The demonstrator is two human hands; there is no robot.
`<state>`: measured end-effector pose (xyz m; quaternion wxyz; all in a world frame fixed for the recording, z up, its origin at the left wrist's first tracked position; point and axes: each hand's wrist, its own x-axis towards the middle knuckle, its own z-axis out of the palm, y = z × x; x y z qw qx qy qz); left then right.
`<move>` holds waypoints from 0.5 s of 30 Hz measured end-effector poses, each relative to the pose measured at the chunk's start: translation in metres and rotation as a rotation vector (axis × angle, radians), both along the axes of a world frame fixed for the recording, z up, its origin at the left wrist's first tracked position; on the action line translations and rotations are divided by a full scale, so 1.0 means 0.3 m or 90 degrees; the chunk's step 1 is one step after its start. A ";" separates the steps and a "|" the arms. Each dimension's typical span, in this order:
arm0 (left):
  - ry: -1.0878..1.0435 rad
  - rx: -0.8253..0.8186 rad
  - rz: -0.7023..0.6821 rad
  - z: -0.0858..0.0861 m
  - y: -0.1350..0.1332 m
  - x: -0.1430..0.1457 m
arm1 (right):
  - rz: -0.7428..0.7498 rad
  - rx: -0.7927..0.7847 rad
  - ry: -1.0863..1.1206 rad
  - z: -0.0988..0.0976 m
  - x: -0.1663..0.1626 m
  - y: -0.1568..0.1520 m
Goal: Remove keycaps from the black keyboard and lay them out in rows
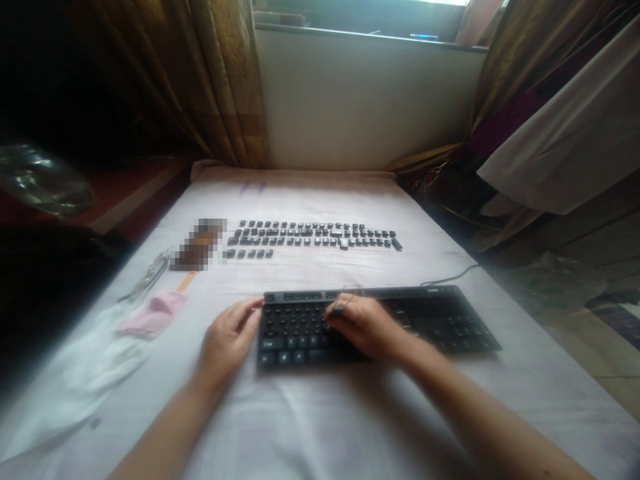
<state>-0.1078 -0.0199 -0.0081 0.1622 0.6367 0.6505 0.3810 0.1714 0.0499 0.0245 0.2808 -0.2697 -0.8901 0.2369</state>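
Standing by, I note a black keyboard point(417, 319) lying flat on a white-covered surface point(345, 427), long side towards the person; all places below are taken from it. Left hand point(227, 340) lies at the keyboard's left end, fingers loosely curved and thumb a little apart, fingertips at its far left corner; nothing seen in its grasp. Right hand point(367, 323) is over the middle of the keyboard, thumb and fingers brought together on a small dark piece point(339, 311), with thin wire-like strands standing out above the fingers; whether these belong to one tool I cannot tell. At the keyboard's near left corner, pale-marked keycaps point(283, 357) are seated in place. Beyond the keyboard, loose keycaps point(337, 233) lie in four rows, the nearest row short and set to the left. A cable point(450, 275) runs from the keyboard's far edge, off to the right. Left of the keyboard: a pink cloth point(155, 312), an orange strip point(187, 281) at its far end, a pixelated brown item point(203, 243) past that, and a slender item point(156, 267), details blurred. White cloth point(95, 360) lies further left, nearer the person.
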 end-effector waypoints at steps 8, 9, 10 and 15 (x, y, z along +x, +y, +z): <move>0.234 0.039 -0.220 -0.012 -0.061 0.058 | -0.020 0.056 0.061 -0.032 -0.007 -0.030; 0.264 0.038 -0.247 -0.017 -0.070 0.072 | -0.026 0.067 0.077 -0.035 -0.008 -0.034; 0.289 0.040 -0.259 -0.024 -0.077 0.083 | -0.030 0.076 0.090 -0.038 -0.009 -0.037; 0.340 0.034 -0.245 -0.048 -0.082 0.105 | -0.040 0.055 0.125 -0.039 -0.012 -0.048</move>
